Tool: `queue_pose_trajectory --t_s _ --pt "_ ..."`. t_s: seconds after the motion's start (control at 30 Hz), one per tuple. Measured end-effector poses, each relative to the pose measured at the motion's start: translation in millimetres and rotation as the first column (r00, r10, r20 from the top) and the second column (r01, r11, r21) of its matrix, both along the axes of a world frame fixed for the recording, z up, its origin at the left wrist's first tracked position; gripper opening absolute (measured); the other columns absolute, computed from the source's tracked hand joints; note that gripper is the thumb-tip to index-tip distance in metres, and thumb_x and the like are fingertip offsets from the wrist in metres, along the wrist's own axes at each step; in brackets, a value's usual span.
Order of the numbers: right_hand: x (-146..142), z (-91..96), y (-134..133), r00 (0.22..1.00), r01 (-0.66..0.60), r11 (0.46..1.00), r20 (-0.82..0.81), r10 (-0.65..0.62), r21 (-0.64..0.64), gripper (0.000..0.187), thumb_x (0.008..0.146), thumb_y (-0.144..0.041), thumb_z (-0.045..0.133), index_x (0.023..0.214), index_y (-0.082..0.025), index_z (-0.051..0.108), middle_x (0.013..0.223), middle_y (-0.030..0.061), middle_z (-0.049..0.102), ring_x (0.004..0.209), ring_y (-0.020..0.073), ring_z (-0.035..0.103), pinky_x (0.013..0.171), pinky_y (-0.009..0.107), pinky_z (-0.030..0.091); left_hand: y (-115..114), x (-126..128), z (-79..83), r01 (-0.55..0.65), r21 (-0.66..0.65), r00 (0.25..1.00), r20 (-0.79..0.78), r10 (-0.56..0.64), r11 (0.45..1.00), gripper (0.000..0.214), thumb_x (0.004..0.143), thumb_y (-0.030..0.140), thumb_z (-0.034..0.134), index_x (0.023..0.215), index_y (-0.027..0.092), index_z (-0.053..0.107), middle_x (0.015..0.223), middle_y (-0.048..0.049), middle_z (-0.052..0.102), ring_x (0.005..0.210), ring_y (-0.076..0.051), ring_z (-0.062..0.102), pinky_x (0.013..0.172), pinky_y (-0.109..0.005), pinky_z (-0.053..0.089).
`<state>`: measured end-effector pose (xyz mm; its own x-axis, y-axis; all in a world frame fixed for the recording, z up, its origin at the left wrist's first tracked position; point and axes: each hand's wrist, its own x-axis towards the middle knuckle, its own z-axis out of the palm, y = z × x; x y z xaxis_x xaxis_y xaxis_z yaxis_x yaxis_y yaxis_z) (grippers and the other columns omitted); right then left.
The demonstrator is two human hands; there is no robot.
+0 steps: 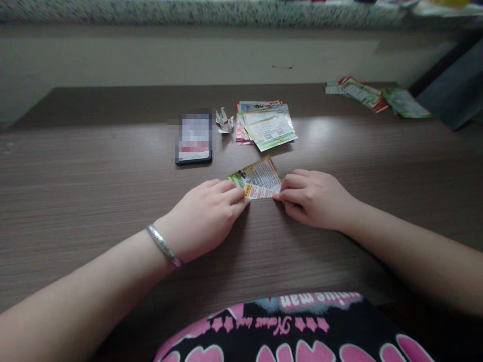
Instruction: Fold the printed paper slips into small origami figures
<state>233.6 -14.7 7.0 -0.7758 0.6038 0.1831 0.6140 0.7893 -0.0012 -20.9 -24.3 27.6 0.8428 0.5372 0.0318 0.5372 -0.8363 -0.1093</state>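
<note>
A printed sheet of paper (260, 173), green, yellow and white with small text, lies on the table between my hands, its near edge folded over. My left hand (211, 213) is closed on the left end of the fold, thumb and fingers pressed together. At the right end, my right hand (315, 198) pinches the same fold with thumb and index finger. Beyond the sheet stands a small folded paper figure (225, 122) with pointed tips. Beside it lies a stack of printed paper sheets (269, 125).
A phone (194, 138) with a blurred screen lies left of the paper figure. More printed papers (364, 94) are spread at the table's far right. A speckled stone ledge (188, 12) runs along the back above a pale wall. The wood-grain table (94, 171) spans the view.
</note>
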Motion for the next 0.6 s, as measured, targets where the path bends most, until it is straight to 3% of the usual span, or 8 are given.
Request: queue_pose_trajectory --t_s 0.13,0.37,0.6 --pt "1.6 -2.0 0.3 1.000 -0.009 1.000 -0.014 0.009 0.009 0.020 0.087 -0.025 0.052 0.089 -0.021 0.071 0.086 0.0041 0.064 0.077 0.0171 0.052 0.065 0.030 0.035 4.4 -6.8 1.3 0.014 -0.049 1.000 -0.007 -0.014 0.999 0.033 0.090 0.014 0.043 0.115 0.018 0.065 0.112 -0.0064 0.066 0.102 -0.023 0.060 0.092 -0.039 0.052" --pt "3.8 -3.6 0.7 1.000 -0.007 1.000 -0.020 0.008 0.020 0.020 0.087 -0.025 0.052 0.089 -0.022 0.071 0.087 0.0040 0.064 0.078 0.0175 0.053 0.065 0.030 0.037 4.3 -11.9 3.1 -0.026 -0.076 0.999 -0.029 0.024 0.997 0.035 0.086 0.011 0.045 0.113 0.020 0.065 0.115 -0.0069 0.064 0.098 -0.021 0.062 0.086 -0.037 0.055" --pt "1.3 -3.8 0.6 0.997 -0.059 0.998 -0.042 0.060 0.013 0.024 0.087 -0.023 0.050 0.100 -0.020 0.069 0.091 0.0066 0.064 0.083 0.0201 0.052 0.072 0.032 0.040 5.9 -1.8 -1.7 0.006 -0.028 1.000 0.018 -0.005 1.000 0.018 0.085 0.017 0.048 0.090 0.016 0.065 0.097 -0.0074 0.065 0.096 -0.025 0.060 0.087 -0.041 0.053"
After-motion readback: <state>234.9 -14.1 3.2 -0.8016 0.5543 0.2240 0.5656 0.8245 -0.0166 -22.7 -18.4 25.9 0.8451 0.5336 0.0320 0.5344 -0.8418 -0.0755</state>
